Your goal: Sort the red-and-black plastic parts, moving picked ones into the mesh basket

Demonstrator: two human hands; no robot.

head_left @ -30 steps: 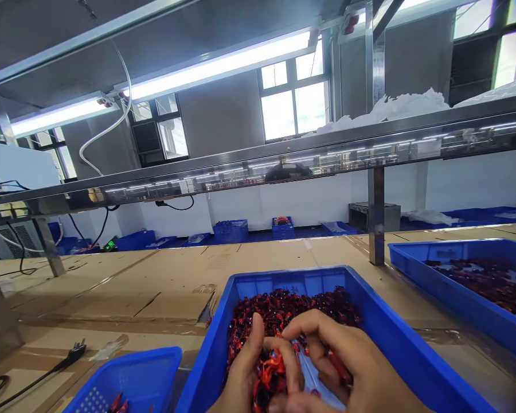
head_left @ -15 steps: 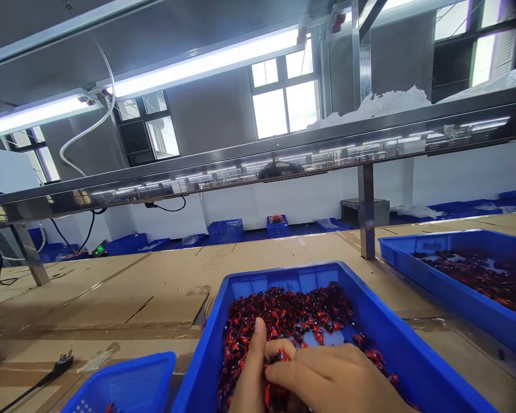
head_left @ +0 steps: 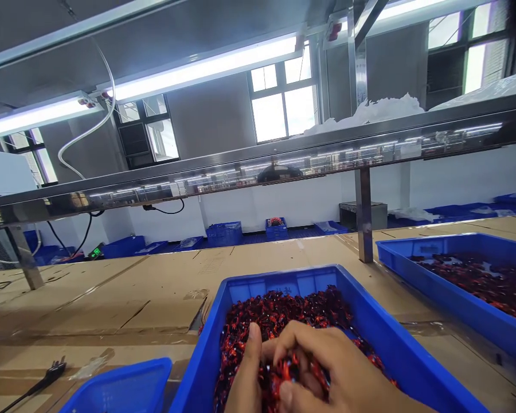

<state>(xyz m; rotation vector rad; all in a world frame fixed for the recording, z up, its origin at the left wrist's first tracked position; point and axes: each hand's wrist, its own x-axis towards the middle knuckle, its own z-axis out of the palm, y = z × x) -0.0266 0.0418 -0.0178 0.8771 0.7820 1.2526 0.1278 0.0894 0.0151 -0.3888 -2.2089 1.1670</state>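
Cups red pieces (head_left: 287, 377) at six o'clock between left hand (head_left: 246, 378) and right hand (head_left: 333, 364), curled closed, likely against spilling. Holds them over a tray (head_left: 395, 332) of similar pieces (head_left: 275, 310), perhaps to catch drops. Has basket (head_left: 155, 368) at seven o'clock, another tray (head_left: 434, 291) at four, seemingly within reach.

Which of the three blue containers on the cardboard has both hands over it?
The middle tray: the left hand and right hand are over its dark red pieces, with neither over the right tray or the small left basket.
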